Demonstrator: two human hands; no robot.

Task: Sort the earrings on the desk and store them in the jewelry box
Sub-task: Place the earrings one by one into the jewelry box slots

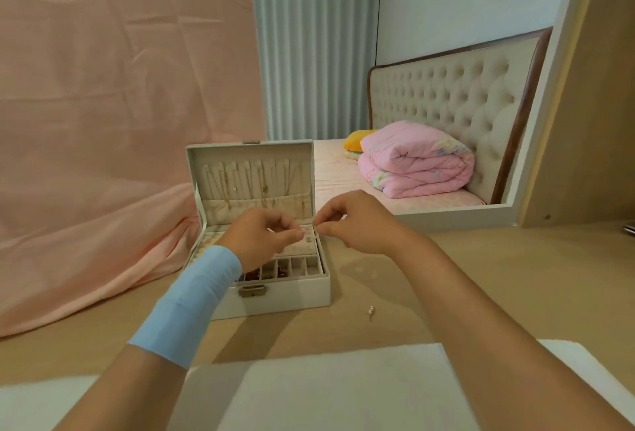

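Over jewelry box (292, 293), left hand (256, 240): fingers (292, 233) pinching tiny item (302, 232)
right hand (357, 224): fingers (328, 221) pinching small piece (315, 223)
desk (481, 258): loose earring (371, 311)

The item (314, 223) pinched by the right hand (355, 224) is too small to identify.

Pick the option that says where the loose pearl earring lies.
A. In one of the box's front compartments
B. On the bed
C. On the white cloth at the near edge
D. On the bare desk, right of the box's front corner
D: the pearl earring lies on the bare wooden desk, apart from the jewelry box and beyond the white cloth.
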